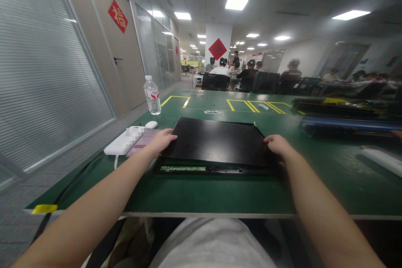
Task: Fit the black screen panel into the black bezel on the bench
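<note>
A flat black display panel (220, 140) lies in front of me over a shallow black frame (245, 169), shifted so that the frame's near strip shows. In that strip sits a long green circuit board (183, 168). My left hand (163, 141) pinches the panel's left edge between thumb and fingers. At the opposite edge, my right hand (277, 144) has its thumb and fingers closed on the panel's right side. The undersides of both hands' grips are partly hidden.
Left on the green table (213, 201) are a water bottle (153, 96), a white power strip (121, 144) and a white mouse (151, 124). Stacked dark panels (351, 125) and a white bar (381, 159) lie right. Several people sit at tables beyond.
</note>
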Tool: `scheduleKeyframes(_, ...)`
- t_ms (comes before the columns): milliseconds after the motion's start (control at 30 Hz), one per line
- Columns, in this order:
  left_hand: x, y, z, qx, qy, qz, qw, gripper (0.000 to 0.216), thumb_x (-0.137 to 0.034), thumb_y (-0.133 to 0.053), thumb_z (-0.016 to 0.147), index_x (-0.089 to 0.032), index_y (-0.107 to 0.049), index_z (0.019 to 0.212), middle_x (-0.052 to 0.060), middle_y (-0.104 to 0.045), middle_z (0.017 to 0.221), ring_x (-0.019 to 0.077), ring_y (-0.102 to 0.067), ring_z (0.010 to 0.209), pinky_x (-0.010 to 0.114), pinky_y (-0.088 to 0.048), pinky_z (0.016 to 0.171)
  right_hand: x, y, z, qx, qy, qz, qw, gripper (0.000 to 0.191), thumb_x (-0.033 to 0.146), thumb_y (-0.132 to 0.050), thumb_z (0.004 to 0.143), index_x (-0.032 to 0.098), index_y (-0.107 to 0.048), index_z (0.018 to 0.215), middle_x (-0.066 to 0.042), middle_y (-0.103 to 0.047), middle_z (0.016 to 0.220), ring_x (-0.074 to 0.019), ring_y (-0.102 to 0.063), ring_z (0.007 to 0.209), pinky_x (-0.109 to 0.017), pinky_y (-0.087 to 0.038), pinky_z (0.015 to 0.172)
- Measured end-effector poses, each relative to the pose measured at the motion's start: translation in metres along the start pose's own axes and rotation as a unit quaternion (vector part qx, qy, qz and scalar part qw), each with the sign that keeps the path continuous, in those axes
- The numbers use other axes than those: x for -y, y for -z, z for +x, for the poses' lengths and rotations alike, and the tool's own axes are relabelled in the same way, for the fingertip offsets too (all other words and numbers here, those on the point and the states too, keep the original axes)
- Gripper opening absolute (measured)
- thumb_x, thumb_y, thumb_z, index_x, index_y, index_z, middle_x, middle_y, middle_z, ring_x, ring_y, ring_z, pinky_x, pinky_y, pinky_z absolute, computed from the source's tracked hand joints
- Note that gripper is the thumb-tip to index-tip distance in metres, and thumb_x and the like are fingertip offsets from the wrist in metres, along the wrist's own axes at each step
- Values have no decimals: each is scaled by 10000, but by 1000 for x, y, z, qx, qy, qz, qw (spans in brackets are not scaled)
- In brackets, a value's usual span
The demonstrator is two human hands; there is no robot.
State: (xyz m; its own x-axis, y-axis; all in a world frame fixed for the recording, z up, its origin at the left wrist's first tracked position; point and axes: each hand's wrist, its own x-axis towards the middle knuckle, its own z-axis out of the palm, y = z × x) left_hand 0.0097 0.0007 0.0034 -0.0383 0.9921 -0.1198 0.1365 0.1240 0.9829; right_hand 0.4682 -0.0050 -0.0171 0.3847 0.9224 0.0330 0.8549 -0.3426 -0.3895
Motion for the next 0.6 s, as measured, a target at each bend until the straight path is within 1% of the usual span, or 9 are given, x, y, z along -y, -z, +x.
scheduleKeyframes(167, -1, -1, 0, -7, -5, -19, 1000, 350, -107, -660, 753, -155, -699, 1097, 50, -775, 817, 221, -726, 667, 308, -593, 658, -1, 0, 0, 0, -1, 8, 1000, 381, 42, -643, 758, 177, -824, 1064, -119, -778, 1092, -245, -730, 991, -269, -532, 841)
scheduleKeyframes(333, -4, -3, -4, -15, 1, -32, 999, 320, -81, -640, 777, -147, -687, 1086, 50, -762, 776, 208, -713, 629, 289, -577, 622, 0, 1, 0, 8, -4, 0, 1000, 406, 23, -611, 756, 169, -822, 1071, -122, -784, 1066, -252, -732, 991, -279, -541, 849)
scheduleKeyframes(500, -9, -4, -9, -21, 7, -41, 999, 333, -82, -661, 781, -157, -685, 1105, 54, -766, 792, 215, -722, 642, 301, -591, 639, 0, 1, -1, 13, -6, -3, 1000, 402, 38, -593, 786, 173, -815, 1092, -114, -777, 1116, -256, -724, 1032, -288, -538, 875)
scheduleKeyframes(600, -10, -5, -10, -29, 8, -46, 998, 334, -89, -691, 760, -172, -698, 1083, 52, -766, 784, 229, -732, 669, 314, -597, 662, 0, 1, 0, 13, -8, -8, 1000, 402, 38, -580, 794, 180, -816, 1087, -110, -771, 1142, -254, -715, 1068, -282, -532, 890)
